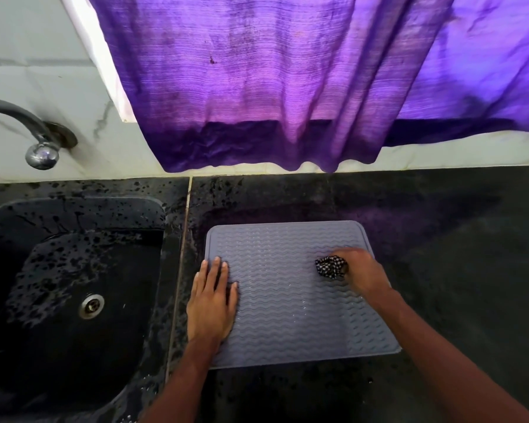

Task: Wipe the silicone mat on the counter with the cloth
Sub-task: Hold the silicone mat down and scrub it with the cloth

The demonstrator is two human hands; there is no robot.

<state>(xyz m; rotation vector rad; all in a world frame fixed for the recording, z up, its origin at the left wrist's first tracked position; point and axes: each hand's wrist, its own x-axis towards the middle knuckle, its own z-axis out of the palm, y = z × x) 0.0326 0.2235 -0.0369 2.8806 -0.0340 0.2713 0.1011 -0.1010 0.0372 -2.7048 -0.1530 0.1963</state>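
Note:
A grey silicone mat (287, 300) with wavy ridges lies flat on the black counter (455, 270), just right of the sink. My left hand (213, 300) presses flat on the mat's left edge, fingers straight. My right hand (361, 270) grips a bunched black-and-white patterned cloth (330, 266) and holds it down on the mat's right part, near the far right corner. Small water drops glint on the mat's middle.
A black sink (74, 300) with a metal drain (91, 306) fills the left side, wet and speckled. A chrome tap (40, 148) juts from the white wall above it. A purple curtain (272, 87) hangs down to the counter's back edge.

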